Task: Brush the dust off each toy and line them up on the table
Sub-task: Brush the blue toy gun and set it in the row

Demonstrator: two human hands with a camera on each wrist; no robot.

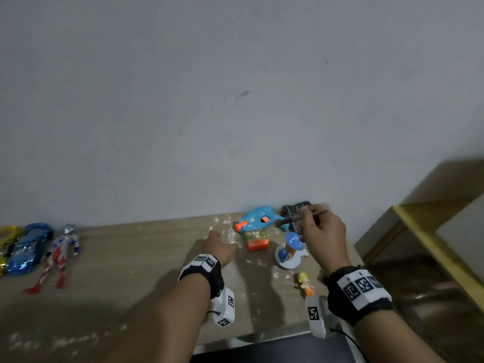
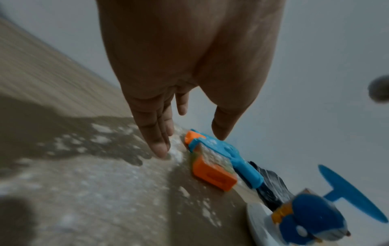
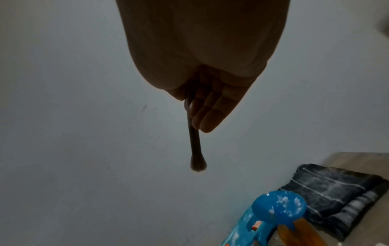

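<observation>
Three toys (image 1: 39, 251) already lie in a row at the left of the table (image 1: 131, 258). Your left hand (image 1: 218, 247), fingers straight and empty, reaches toward the dusty water gun (image 1: 258, 226), while your right hand (image 1: 323, 235) pinches the brush (image 1: 293, 219); about four toys remain, I think.

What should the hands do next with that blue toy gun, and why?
Probably the left hand should close round the toy gun and lift it. Its fingers are open just beside the muzzle, the gun is speckled with white dust, and the right hand already holds the brush above it.
</observation>
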